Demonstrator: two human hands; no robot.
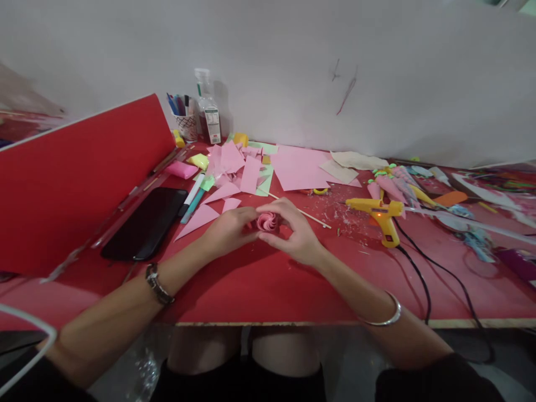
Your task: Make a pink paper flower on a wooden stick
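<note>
In the head view, both hands met at the middle of the frame over the red table [259, 290]. The left hand [228, 230] and the right hand [295, 237] pinched a small rolled pink paper rose [267, 221] between their fingertips, the fingers curled round it from either side, just above the tabletop. A watch [158, 283] sat on the left wrist and a silver bangle [387, 317] on the right.

Just behind the hands a thin wooden stick [307, 214] lay slanted. Further up, cut pink paper pieces [238, 167] were scattered beside a larger pink sheet [299, 167]. To the right of centre a yellow glue gun [382, 215] rested on the table, its black cord trailing toward the lower right. At the left a black phone [146, 223] lay flat beside a tilted red board [79, 178]. In the upper middle, against the wall, stood a clear bottle [208, 111] and a cup of pens [186, 120].
</note>
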